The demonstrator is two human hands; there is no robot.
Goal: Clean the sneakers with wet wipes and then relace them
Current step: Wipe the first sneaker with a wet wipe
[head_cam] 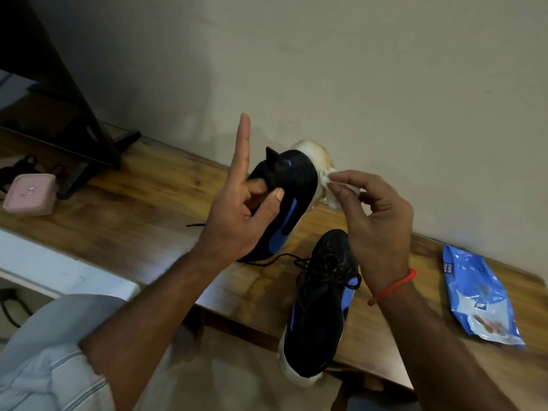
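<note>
Wiping goes best, we judge, if our left hand (241, 209), thumb and curled fingers gripping the black-and-blue knit sneaker (292, 191) raised off the wooden surface (154, 185), steadies it while our right hand (375, 215) pinches the crumpled white wet wipe (329, 185) against the pale sole just beside its fingertips.

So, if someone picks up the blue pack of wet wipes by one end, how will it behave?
The wipes pack will probably sag, since its film lies crumpled and flat on the table. Its glossy surface may feel slippery. It looks light and unlikely to roll.
</note>
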